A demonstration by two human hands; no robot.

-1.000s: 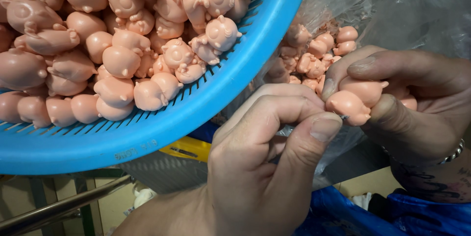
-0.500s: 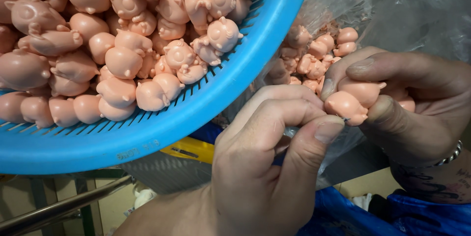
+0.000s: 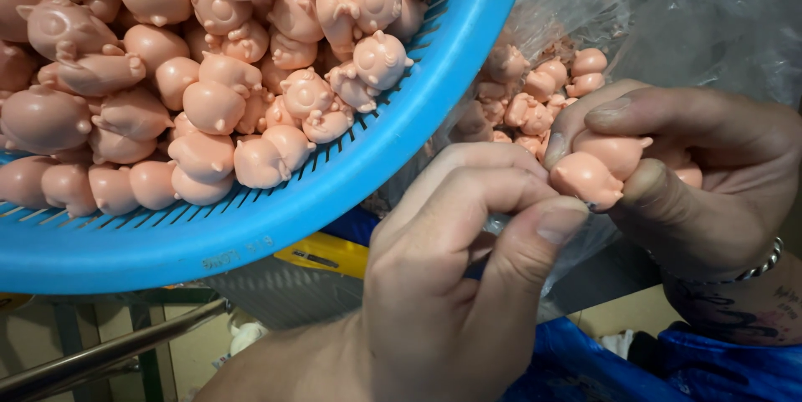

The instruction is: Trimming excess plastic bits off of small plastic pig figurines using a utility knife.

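My right hand (image 3: 710, 193) holds two small pink animal figurines; the front figurine (image 3: 585, 179) sits between its thumb and fingers, and the second figurine (image 3: 616, 150) lies just behind. My left hand (image 3: 451, 285) comes up from below with fingers curled. Its thumb and forefinger pinch against the front figurine's lower edge. What lies inside the left fist is hidden. A round blue plastic basket (image 3: 401, 151) heaped with several like figurines (image 3: 209, 105) fills the upper left.
Behind my hands, a clear plastic bag (image 3: 668, 17) holds more pink figurines (image 3: 535, 101). A yellow object (image 3: 326, 253) and blue sheeting (image 3: 585, 368) lie under the basket. A metal bar (image 3: 109, 348) and a floor show at the lower left.
My left thumb has slid slightly along the front figurine's edge. The right hand and basket have stayed almost still.
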